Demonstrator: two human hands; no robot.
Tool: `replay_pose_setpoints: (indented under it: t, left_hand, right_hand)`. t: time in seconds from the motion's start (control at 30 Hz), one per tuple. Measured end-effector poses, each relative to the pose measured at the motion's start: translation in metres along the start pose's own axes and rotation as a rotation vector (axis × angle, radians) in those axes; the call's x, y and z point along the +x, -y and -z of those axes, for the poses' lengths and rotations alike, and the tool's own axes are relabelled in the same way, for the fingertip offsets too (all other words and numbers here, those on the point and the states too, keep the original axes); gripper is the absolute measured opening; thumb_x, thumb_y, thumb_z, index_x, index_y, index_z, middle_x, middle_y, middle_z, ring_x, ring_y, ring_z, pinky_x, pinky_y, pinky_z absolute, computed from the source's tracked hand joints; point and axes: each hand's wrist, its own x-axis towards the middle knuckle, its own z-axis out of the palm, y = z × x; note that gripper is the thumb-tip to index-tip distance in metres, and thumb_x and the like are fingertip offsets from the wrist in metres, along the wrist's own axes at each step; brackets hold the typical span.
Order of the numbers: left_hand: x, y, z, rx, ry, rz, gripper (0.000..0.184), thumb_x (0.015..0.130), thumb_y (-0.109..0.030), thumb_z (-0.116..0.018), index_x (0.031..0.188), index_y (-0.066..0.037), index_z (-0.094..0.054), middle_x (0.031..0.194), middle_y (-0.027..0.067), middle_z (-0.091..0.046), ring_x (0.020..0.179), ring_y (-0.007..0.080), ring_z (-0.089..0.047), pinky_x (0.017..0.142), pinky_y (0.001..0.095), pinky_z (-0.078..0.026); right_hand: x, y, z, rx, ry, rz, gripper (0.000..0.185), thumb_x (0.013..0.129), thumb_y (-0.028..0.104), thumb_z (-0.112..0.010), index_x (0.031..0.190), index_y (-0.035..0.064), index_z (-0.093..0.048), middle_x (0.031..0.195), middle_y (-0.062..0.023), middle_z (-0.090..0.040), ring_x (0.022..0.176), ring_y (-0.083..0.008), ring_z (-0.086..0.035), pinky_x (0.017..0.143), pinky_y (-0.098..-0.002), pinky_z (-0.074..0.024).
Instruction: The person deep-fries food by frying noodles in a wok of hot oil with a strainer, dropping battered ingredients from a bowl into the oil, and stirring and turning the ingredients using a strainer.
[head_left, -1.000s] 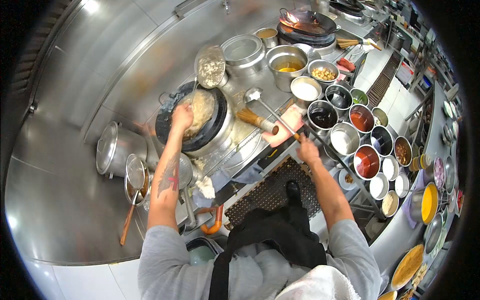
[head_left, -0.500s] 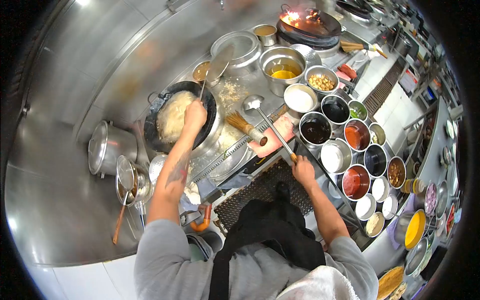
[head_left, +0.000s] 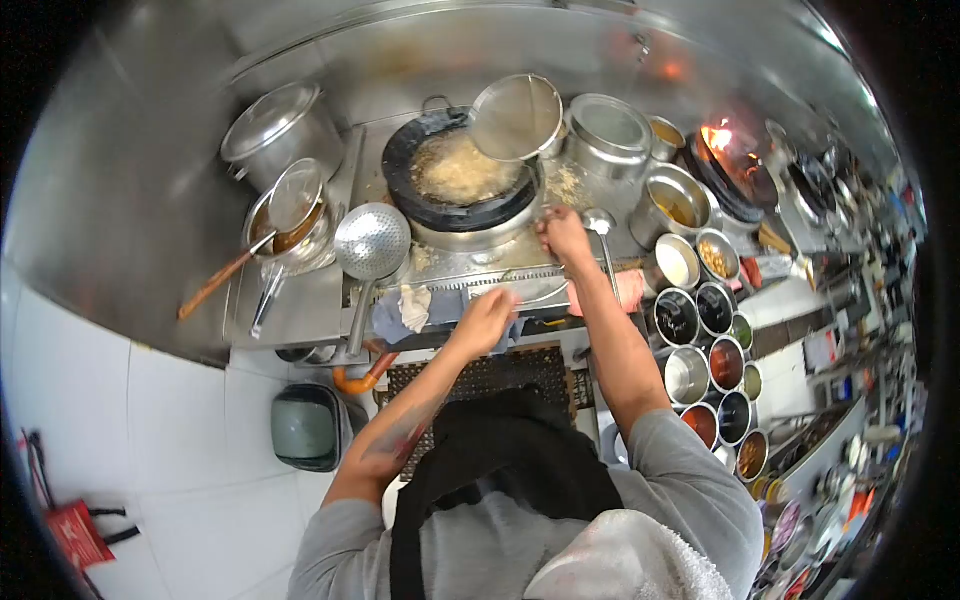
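A round wire-mesh strainer [head_left: 515, 118] is tilted over the right side of the black wok [head_left: 400, 180], where pale food bubbles in oil [head_left: 455, 175]. My right hand [head_left: 563, 235] is closed at the strainer's near side, apparently on its handle, which is mostly hidden. My left hand [head_left: 487, 320] is bent over the stove's front edge, its fingers blurred by motion; whether it holds anything is unclear. Just right of my right hand, a long-handled ladle [head_left: 600, 222] lies on the stove top. A perforated skimmer [head_left: 372, 240] rests left of the wok.
Left of the wok stand a lidded pot [head_left: 285, 130] and a small strainer [head_left: 297, 195] over a pan. A lidded pot [head_left: 610, 130] and an oil pot [head_left: 675, 200] stand right. Flames rise in a second wok [head_left: 735, 150]. Several sauce containers [head_left: 686, 375] line the right.
My right hand has let go of the ladle, now lying on the stove, and moved to the strainer. My left hand has come back from the strainer towards me. The view has turned left.
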Motion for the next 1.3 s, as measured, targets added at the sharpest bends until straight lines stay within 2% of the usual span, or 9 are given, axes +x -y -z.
replay_pose_setpoints:
  t: [0.17,0.2,0.4,0.47,0.6,0.97,1.13,1.2,1.3]
  left_hand:
    - [-0.127,0.080,0.043,-0.180,-0.127,0.358,0.029,0.094,-0.029,-0.045,0.093,-0.002,-0.057,0.079,0.0054,-0.062,0.066,0.0101,-0.060,0.054,0.0238,-0.046]
    - [-0.142,0.105,0.050,-0.103,-0.158,0.363,0.028,0.093,-0.029,-0.048,0.092,-0.003,-0.057,0.078,0.0057,-0.062,0.067,0.0109,-0.061,0.054,0.0245,-0.047]
    - [-0.266,0.247,0.097,0.551,-0.594,0.402,0.026,0.084,-0.025,-0.055,0.085,0.001,-0.059,0.084,0.0199,-0.063,0.078,0.0360,-0.062,0.068,0.0409,-0.049]
    - [-0.331,0.341,0.117,0.595,-0.648,0.605,0.031,0.083,-0.030,-0.053,0.076,0.000,-0.061,0.078,0.0212,-0.063,0.079,0.0393,-0.061,0.069,0.0443,-0.048]
    - [-0.444,0.380,0.125,0.863,-0.416,0.941,0.027,0.079,-0.023,-0.052,0.064,-0.002,-0.062,0.067,0.0187,-0.062,0.064,0.0343,-0.063,0.061,0.0438,-0.050]
    - [-0.431,0.390,0.144,1.172,0.098,0.553,0.017,0.077,-0.017,-0.055,0.071,-0.003,-0.060,0.060,0.0140,-0.059,0.059,0.0308,-0.062,0.054,0.0422,-0.048]
    - [-0.339,0.400,0.165,1.103,-0.279,0.215,0.018,0.077,-0.020,-0.058,0.073,-0.002,-0.059,0.055,0.0113,-0.057,0.048,0.0273,-0.058,0.045,0.0390,-0.045]
    - [-0.323,0.405,0.158,-0.113,-0.755,0.675,0.024,0.080,-0.025,-0.056,0.076,-0.002,-0.060,0.052,0.0093,-0.056,0.042,0.0231,-0.054,0.043,0.0368,-0.043]
    - [-0.341,0.403,0.153,0.299,-0.570,0.482,0.025,0.081,-0.024,-0.054,0.079,-0.001,-0.061,0.050,0.0095,-0.055,0.042,0.0219,-0.053,0.045,0.0365,-0.044]
  right_hand:
    - [0.057,-0.008,-0.050,-1.098,-0.160,0.482,0.023,0.072,0.014,-0.056,0.081,-0.0059,-0.062,0.081,-0.0270,-0.062,0.068,-0.0368,-0.063,0.062,-0.0376,-0.0504]
    - [0.087,-0.001,-0.063,-1.685,0.415,0.586,0.019,0.072,0.013,-0.056,0.069,-0.0050,-0.063,0.065,-0.0222,-0.062,0.058,-0.0331,-0.062,0.056,-0.0365,-0.0498]
    - [0.075,0.049,-0.092,-1.027,0.016,0.203,0.022,0.078,0.012,-0.054,0.063,-0.0031,-0.062,0.058,-0.0194,-0.061,0.051,-0.0290,-0.062,0.053,-0.0349,-0.0510]
    - [0.080,0.023,-0.092,-1.062,-0.450,0.784,0.022,0.077,0.012,-0.055,0.064,-0.0036,-0.063,0.066,-0.0227,-0.063,0.063,-0.0320,-0.065,0.062,-0.0381,-0.0529]
    - [0.065,0.085,-0.078,-1.767,0.382,0.254,0.016,0.073,0.006,-0.054,0.072,-0.0049,-0.066,0.080,-0.0265,-0.063,0.085,-0.0357,-0.063,0.075,-0.0419,-0.0508]
    - [0.065,0.079,-0.095,-1.377,0.110,0.366,0.022,0.071,0.006,-0.054,0.088,-0.0068,-0.063,0.093,-0.0296,-0.060,0.092,-0.0385,-0.060,0.079,-0.0441,-0.0485]
    - [0.041,0.097,-0.086,-1.181,-0.169,0.468,0.026,0.074,0.008,-0.052,0.093,-0.0064,-0.062,0.097,-0.0279,-0.060,0.093,-0.0393,-0.060,0.079,-0.0461,-0.0478]
    - [0.061,0.075,-0.084,-1.250,-0.117,0.431,0.025,0.074,0.008,-0.052,0.092,-0.0057,-0.062,0.096,-0.0278,-0.060,0.092,-0.0389,-0.060,0.079,-0.0457,-0.0482]
    - [0.077,0.083,-0.074,-1.307,0.040,0.139,0.021,0.074,0.009,-0.054,0.085,-0.0057,-0.065,0.090,-0.0266,-0.063,0.087,-0.0369,-0.063,0.075,-0.0434,-0.0500]
